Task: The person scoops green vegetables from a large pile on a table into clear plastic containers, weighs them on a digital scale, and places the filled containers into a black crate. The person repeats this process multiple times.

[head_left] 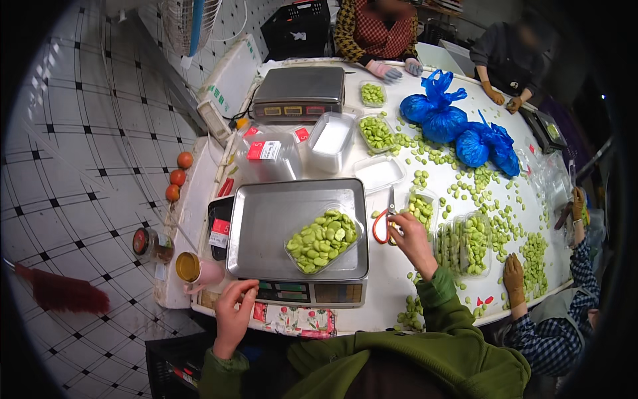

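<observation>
A clear plastic tub of shelled broad beans rests on the steel pan of a digital scale, towards its lower right corner. My left hand is at the scale's front left edge near the display, fingers loosely bent, holding nothing that I can see. My right hand reaches over the table right of the scale, fingers curled beside the handles of red-handled scissors; whether it touches them is unclear. A tub of beans lies just beyond that hand, and stacked bean tubs stand to its right.
Empty tubs, lidded packs and a second scale stand beyond the pan. Blue plastic bags and loose beans cover the right side. A pink mug is at left. Gloved co-workers' hands rest around the table.
</observation>
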{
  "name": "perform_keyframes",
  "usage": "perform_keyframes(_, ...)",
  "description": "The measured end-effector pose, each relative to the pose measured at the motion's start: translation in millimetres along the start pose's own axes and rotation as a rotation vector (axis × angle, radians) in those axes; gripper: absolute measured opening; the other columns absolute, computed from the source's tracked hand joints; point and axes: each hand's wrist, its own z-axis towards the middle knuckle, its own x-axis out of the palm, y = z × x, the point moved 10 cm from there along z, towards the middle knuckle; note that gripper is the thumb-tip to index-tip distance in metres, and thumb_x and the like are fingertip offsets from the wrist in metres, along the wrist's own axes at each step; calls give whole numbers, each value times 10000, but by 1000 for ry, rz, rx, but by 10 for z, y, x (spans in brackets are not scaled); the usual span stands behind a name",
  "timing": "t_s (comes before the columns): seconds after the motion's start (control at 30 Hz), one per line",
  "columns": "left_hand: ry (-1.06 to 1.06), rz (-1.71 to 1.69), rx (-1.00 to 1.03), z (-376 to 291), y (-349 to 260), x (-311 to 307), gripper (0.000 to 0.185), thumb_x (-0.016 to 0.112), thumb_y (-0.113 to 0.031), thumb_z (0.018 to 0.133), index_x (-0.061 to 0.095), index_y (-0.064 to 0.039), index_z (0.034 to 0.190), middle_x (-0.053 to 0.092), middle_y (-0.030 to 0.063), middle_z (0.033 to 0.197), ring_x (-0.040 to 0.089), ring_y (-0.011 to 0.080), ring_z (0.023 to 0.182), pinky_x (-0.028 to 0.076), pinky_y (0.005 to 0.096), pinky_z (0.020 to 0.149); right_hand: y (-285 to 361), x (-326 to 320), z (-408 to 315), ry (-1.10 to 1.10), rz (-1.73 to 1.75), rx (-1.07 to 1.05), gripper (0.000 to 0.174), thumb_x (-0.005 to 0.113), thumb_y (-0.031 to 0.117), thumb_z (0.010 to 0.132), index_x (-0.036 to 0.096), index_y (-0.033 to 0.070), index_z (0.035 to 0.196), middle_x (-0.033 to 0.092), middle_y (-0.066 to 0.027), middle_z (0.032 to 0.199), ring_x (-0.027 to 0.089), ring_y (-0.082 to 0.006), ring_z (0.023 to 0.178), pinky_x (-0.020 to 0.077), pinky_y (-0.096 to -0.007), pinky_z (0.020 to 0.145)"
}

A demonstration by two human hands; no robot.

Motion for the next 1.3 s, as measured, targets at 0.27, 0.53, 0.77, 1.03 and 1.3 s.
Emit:
perform_keyframes(0.27, -39, 375, 408, 1694, -366, 262, 225, 662, -132, 845, 663, -24, 1042, 633, 122, 1018, 616, 289, 958, 478, 347, 830, -196, 164, -505, 103, -50, 68, 125, 687, 141, 815, 668, 75, 919, 619, -102, 870, 617, -309, 816, 504, -401, 691)
perform_keyframes(0.53, -367, 632, -13, 3218, 815, -24, 318, 608, -304, 867, 676, -54, 1051, 662, 182, 1004, 629, 353, 964, 494, 430, 828, -167, 188, -992, 140, 122, 127, 116, 690, 84, 821, 699, 78, 937, 656, -88, 860, 641, -248, 709, 521, -322, 641)
perform_keyframes(0.77, -443, 782, -65, 3305, 829, -81, 238, 620, -294, 825, 710, -76, 856, 696, 154, 843, 667, 352, 810, 522, 443, 704, -260, 303, -1204, 143, 231, 215, 99, 684, 97, 839, 710, 72, 931, 670, -90, 865, 656, -232, 683, 526, -323, 619)
perform_keyframes(1.03, -432, 780, -132, 3416, 793, -100, 266, 642, -327, 763, 725, -77, 796, 689, 151, 749, 673, 347, 741, 525, 435, 653, -140, 314, -1096, 149, 198, 165, 110, 679, 96, 834, 697, 60, 936, 660, -98, 885, 648, -269, 690, 525, -330, 625)
perform_keyframes(1.3, -414, -412, -319, 3178, 1372, -317, 194, 685, -238, 833, 622, -60, 788, 605, 16, 681, 464, 53, 474, 259, 182, 352, -314, -224, -808, -177, 13, 197, 194, 638, 41, 843, 639, 28, 1037, 616, -122, 983, 617, -312, 881, 508, -368, 730)
